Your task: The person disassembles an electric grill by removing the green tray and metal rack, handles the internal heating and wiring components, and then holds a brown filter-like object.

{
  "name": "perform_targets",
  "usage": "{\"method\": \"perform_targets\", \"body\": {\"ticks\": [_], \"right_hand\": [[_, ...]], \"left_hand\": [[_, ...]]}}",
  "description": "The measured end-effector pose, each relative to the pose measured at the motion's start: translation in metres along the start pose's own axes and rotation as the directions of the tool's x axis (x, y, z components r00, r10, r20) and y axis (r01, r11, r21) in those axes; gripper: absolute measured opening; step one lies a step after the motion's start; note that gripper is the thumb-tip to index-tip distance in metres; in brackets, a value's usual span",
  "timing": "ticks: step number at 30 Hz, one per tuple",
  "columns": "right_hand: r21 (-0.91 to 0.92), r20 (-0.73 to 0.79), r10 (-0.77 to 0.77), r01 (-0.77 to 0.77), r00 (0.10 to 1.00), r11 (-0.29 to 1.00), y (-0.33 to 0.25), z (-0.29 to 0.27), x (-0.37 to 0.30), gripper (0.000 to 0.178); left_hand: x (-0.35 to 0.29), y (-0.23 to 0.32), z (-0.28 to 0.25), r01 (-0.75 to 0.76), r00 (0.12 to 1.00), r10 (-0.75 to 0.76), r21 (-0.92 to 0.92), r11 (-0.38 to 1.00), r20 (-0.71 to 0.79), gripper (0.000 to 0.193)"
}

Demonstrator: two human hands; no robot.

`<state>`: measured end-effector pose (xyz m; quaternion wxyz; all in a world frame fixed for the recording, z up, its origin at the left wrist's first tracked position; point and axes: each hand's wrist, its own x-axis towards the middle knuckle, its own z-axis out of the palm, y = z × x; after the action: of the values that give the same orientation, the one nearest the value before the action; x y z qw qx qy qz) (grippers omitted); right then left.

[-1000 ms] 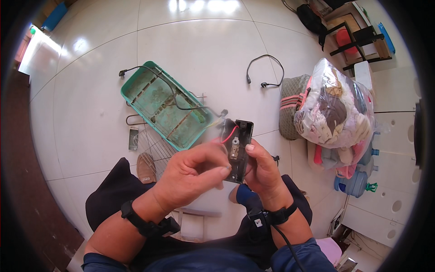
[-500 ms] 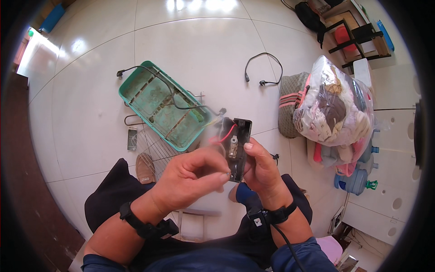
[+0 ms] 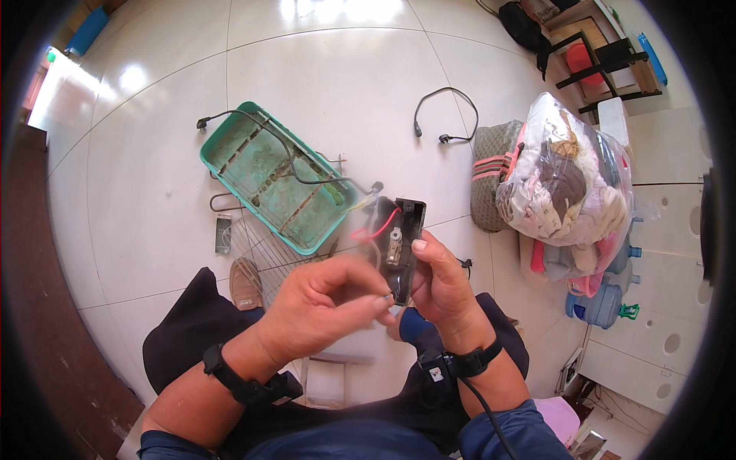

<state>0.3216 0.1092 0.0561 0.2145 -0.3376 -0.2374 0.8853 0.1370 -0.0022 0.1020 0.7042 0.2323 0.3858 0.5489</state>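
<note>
My right hand grips a long black plastic housing by its right edge, thumb on top. Inside the housing sits a small metal and grey switch-like part. A red wire loops out from its upper left. My left hand is closed in a pinch at the housing's lower left edge; the tiny thing between thumb and forefinger is too small to name. A black power cord ends at a plug-like connector by loose wires above the housing.
A worn green tray lies on the tiled floor beside a wire rack and a small grey box-like thing. Another short black cord lies farther off. Bagged clothes and water jugs stand at the right.
The left hand's pinching fingertips have shifted slightly right, closer to the housing's lower end. The right hand and the housing have hardly moved.
</note>
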Motion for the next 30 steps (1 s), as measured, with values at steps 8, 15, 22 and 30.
{"method": "perform_targets", "body": {"ticks": [8, 15, 22, 30], "right_hand": [[-0.006, -0.003, -0.006, 0.006, 1.000, 1.000, -0.0012, 0.0020, 0.0004, 0.046], [-0.009, -0.030, -0.013, 0.013, 0.999, 1.000, 0.0017, 0.0019, 0.0010, 0.046], [-0.026, -0.051, -0.021, 0.019, 0.999, 0.999, -0.0020, 0.0049, 0.0002, 0.049], [-0.077, -0.036, 0.010, -0.013, 0.999, 0.997, -0.0009, 0.0006, 0.0014, 0.056]], "left_hand": [[-0.0010, 0.0012, 0.0017, -0.005, 1.000, 0.005, -0.004, 1.000, 0.003, 0.012], [-0.0018, 0.0022, -0.0013, 0.036, 0.998, -0.037, 0.010, 0.999, 0.049, 0.006], [-0.0017, 0.0018, 0.0054, 0.053, 0.994, -0.053, 0.002, 0.999, 0.091, 0.004], [-0.0032, 0.0015, 0.0057, 0.045, 0.991, -0.055, 0.082, 0.996, 0.125, 0.006]]}}
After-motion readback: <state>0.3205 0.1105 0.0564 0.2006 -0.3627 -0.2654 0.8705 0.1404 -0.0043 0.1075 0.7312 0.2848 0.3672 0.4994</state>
